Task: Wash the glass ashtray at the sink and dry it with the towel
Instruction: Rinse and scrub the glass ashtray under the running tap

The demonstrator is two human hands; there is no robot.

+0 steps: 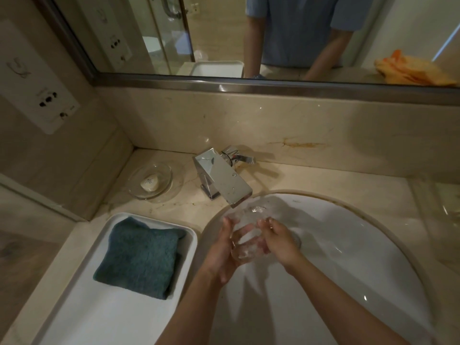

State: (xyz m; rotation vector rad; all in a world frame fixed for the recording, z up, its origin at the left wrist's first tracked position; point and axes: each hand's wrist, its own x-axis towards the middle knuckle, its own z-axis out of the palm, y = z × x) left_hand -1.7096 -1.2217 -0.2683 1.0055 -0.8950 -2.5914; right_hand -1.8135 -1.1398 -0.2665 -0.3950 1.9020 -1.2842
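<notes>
The clear glass ashtray (pixel 245 241) is held over the white sink basin (pixel 348 235), just below the spout of the chrome faucet (pixel 222 180). Water runs onto it and blurs its outline. My left hand (pixel 225 250) cups it from the left and underneath, fingers curled round its edge. My right hand (pixel 277 239) grips its right side, fingertips on the rim. The folded teal towel (pixel 139 255) lies in a white tray (pixel 99 312) to the left of the basin.
A glass dish with a bar of soap (pixel 150 183) stands left of the faucet on the marble counter (pixel 336 175). A wall socket panel (pixel 39 93) is on the left wall. The mirror (pixel 224 33) above reflects a person and an orange cloth (pixel 413 69).
</notes>
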